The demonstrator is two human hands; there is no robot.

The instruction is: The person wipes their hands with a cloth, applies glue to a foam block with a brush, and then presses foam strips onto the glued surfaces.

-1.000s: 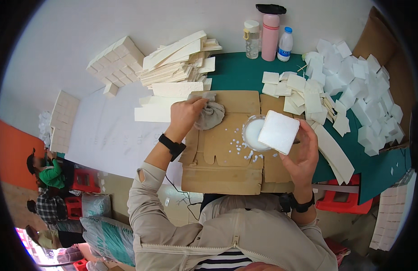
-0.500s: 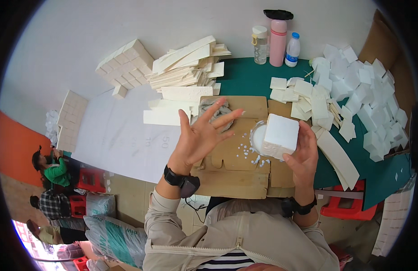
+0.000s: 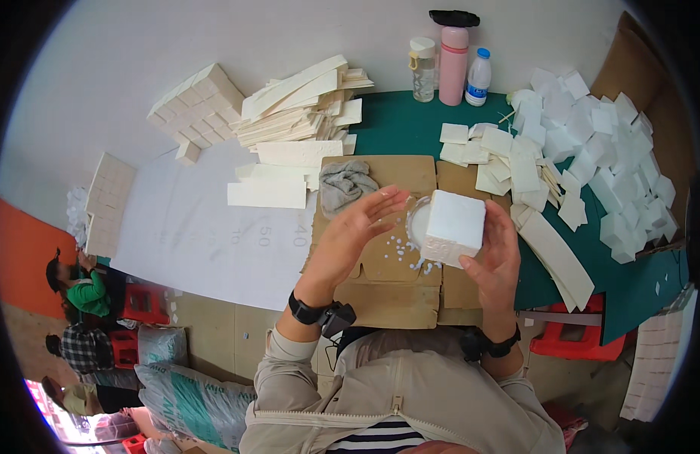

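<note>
A white foam-like block (image 3: 455, 218) with a rough, cream-coloured front side is gripped by my right hand (image 3: 495, 253), its fingers along the right side and the thumb at the lower corner. My left hand (image 3: 356, 231) is open and holds nothing, fingers stretched toward the block with a gap between them. Behind the block, partly hidden by it, sits a round dish (image 3: 417, 221) with something white inside. White drops (image 3: 399, 248) dot the cardboard sheet (image 3: 388, 303) around the dish. A crumpled grey cloth (image 3: 345, 185) lies beyond my left hand.
Cream strips (image 3: 297, 113) are piled at the back left, near stacked blocks (image 3: 197, 106). Small flat pieces (image 3: 490, 147) and a heap of white blocks (image 3: 600, 144) cover the right side. A pink bottle (image 3: 454, 68) stands between two other bottles at the back. People sit far left.
My left hand has moved right and closer to the block, its spread fingers drawing nearer together, and the grey cloth now shows fully. The right hand keeps its hold; the whole view has shifted slightly.
</note>
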